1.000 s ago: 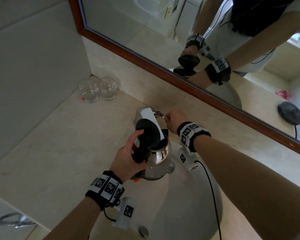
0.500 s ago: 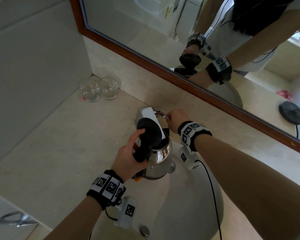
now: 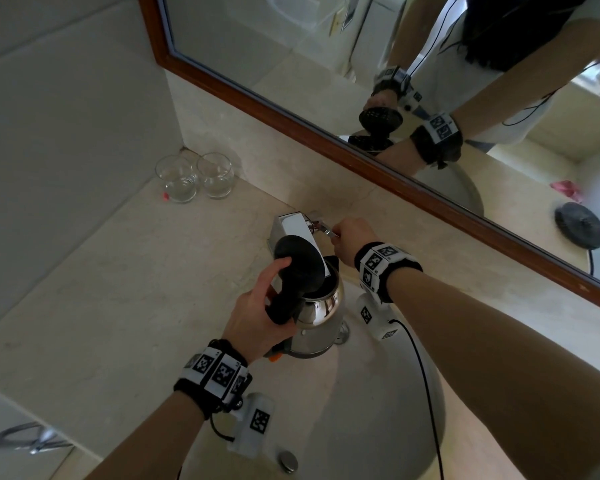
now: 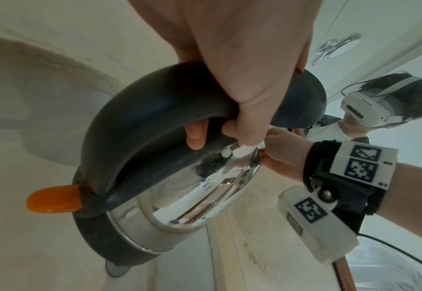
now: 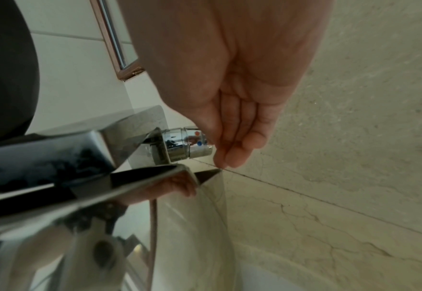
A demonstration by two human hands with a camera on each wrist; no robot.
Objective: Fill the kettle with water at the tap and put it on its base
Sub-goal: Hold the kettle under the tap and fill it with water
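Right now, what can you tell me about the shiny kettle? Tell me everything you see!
The kettle has a mirror-shiny metal body, a black band round its bottom, a curved black handle and an orange switch low by the handle. Its round black lid is flipped up, so the top is open. The left hand grips the handle and holds the kettle over the sink, its opening under the boxy chrome tap. Whether any water is inside cannot be seen.

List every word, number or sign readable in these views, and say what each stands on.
No readable words or numbers.
Red dot and blue dot, no lettering: on the tap lever's chrome cap.
Square black-and-white code markers, not text: on the wristbands and wrist cameras.
Small dark label on the right wrist camera: too blurred to read.
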